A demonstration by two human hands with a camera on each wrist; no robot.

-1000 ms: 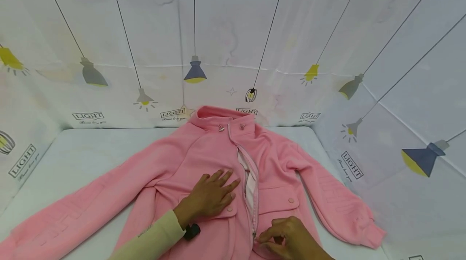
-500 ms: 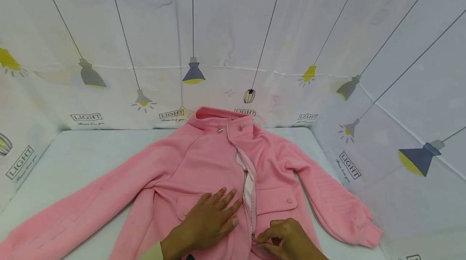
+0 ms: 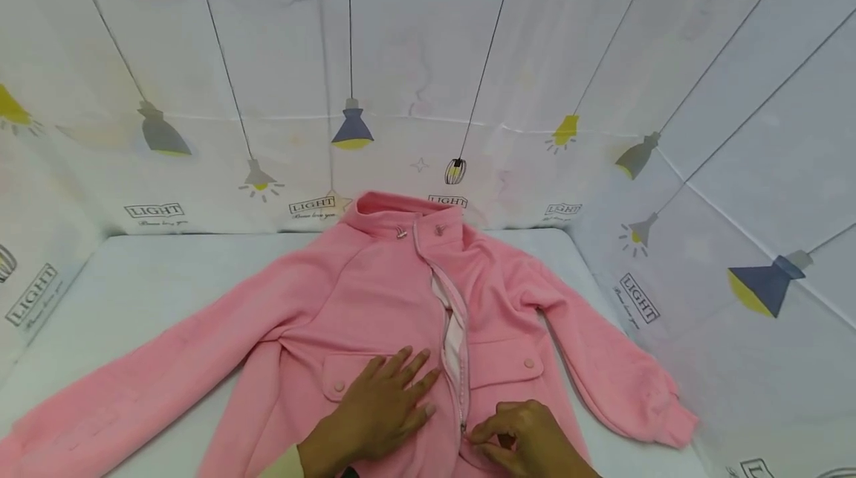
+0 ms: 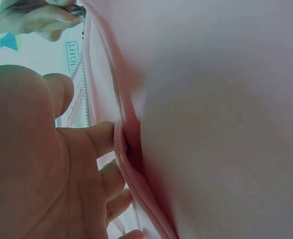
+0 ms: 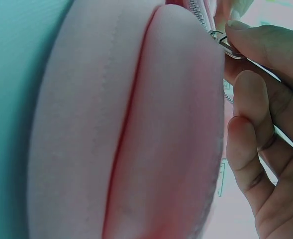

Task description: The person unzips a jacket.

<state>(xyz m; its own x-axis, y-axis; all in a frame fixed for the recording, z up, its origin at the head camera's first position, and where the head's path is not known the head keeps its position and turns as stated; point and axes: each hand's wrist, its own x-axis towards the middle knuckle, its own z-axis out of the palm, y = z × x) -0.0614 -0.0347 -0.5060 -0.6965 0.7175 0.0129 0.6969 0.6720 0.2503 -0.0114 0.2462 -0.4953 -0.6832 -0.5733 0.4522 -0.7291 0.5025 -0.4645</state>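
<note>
At the near edge, the person's left hand lies relaxed, fingers spread, on the pink jacket, left of its front opening. To its right, the right hand pinches a metal zip pull between thumb and forefinger.

The jacket lies front up on a white table, collar far, its near end running out of the head view. Above the pull, the two sides of the zip stand apart, showing white inner fabric. Each side has a pocket flap with a round button. The left sleeve stretches straight to the left edge; the right sleeve slopes nearer, ending in a gathered cuff. Farther, the high collar carries two small metal fittings.

Beyond stands a pale wall covering printed with hanging lamps in yellow, grey and blue. Boxed labels repeat along it and its side panels, reading "LIGHT"; the cursive line beneath seems to end in "love you", though it is small and blurred.
</note>
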